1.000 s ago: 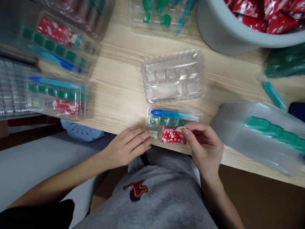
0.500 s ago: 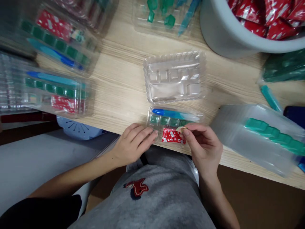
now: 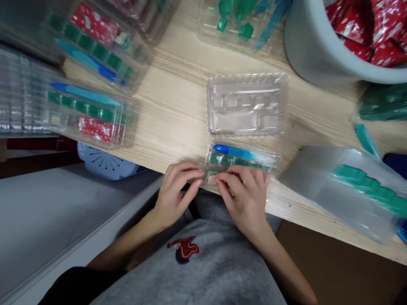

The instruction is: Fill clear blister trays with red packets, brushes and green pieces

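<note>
A clear plastic tray (image 3: 273,163) lies at the table's near edge. It holds a blue pen (image 3: 235,151) along its far side and a row of green cubes (image 3: 227,160) behind my fingers. My right hand (image 3: 246,190) reaches over the tray, thumb and forefinger pinched on a small pale piece (image 3: 211,176) in the front left compartment. What the piece is, I cannot make out. That hand covers the place where the red packet lay. My left hand (image 3: 176,188) is beside the tray's left end, thumb and fingers apart with nothing between them.
Just beyond stands another clear tray (image 3: 248,80), with nothing in its compartments. Filled trays (image 3: 95,132) are at the left. A grey bucket (image 3: 305,46) of red dotted packets (image 3: 356,27) stands far right. A translucent box (image 3: 318,178) with green pieces on it is at the right.
My right hand has moved left across the tray with the pale piece, from above the red packet to the front left compartment. The left hand has drawn slightly off the tray. The view has shifted.
</note>
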Demonstrator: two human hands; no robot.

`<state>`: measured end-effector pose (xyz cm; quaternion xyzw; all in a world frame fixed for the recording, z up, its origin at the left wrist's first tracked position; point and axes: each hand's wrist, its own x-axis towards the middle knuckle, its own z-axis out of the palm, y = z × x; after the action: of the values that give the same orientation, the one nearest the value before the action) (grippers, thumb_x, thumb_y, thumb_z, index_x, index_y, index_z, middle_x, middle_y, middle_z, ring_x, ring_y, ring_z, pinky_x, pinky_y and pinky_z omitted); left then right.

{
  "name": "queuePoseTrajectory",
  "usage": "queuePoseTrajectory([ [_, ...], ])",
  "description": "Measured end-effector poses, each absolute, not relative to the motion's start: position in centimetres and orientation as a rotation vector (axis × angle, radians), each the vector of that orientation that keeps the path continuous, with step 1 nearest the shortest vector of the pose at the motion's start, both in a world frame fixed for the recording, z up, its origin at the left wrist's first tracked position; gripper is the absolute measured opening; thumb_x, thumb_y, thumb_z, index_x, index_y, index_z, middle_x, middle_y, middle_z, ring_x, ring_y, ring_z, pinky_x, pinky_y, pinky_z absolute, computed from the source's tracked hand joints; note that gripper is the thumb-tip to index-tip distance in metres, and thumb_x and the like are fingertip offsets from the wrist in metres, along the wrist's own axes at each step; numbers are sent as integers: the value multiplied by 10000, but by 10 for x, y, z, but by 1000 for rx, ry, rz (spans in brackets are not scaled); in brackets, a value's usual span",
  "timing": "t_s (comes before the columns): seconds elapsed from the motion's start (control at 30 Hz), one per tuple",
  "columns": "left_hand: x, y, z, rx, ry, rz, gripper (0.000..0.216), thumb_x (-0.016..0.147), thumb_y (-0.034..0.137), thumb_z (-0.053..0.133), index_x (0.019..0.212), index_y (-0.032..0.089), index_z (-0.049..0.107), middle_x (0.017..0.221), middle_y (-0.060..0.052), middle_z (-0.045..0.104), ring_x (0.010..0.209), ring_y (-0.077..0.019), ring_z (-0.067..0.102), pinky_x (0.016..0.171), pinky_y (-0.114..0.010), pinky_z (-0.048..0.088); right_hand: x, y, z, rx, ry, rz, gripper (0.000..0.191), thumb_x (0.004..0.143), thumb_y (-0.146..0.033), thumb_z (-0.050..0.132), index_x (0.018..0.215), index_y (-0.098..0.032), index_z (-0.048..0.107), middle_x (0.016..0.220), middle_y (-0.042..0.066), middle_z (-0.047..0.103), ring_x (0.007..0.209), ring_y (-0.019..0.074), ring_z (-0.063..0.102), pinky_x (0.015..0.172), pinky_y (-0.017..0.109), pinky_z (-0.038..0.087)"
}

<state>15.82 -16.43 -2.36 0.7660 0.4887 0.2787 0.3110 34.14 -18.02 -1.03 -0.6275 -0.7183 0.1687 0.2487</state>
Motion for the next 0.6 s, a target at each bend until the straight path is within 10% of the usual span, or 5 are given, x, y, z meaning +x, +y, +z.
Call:
queuePoseTrajectory([
  [0.3,157,-159,-25,2293,1215,649,169,907,188,612,1067,232,643,1138,-78,619,1057,-216,591,903,-381,493,348,-183,-9,-1727,-1983,332,80,909,-276,632,919,-221,689,948,33,662,852,177,536,792,346,360],
  [0.6,143,-150,15,1075,1399,905,449,1002,514,336,1035,214,668,1039,-63,694,966,-195,658,863,-370,545,304,-166,18,-1516,-1634,355,350,1006,-284,398,1232,-90,581,1268,127,635,1250,198,555,1080,372,453],
])
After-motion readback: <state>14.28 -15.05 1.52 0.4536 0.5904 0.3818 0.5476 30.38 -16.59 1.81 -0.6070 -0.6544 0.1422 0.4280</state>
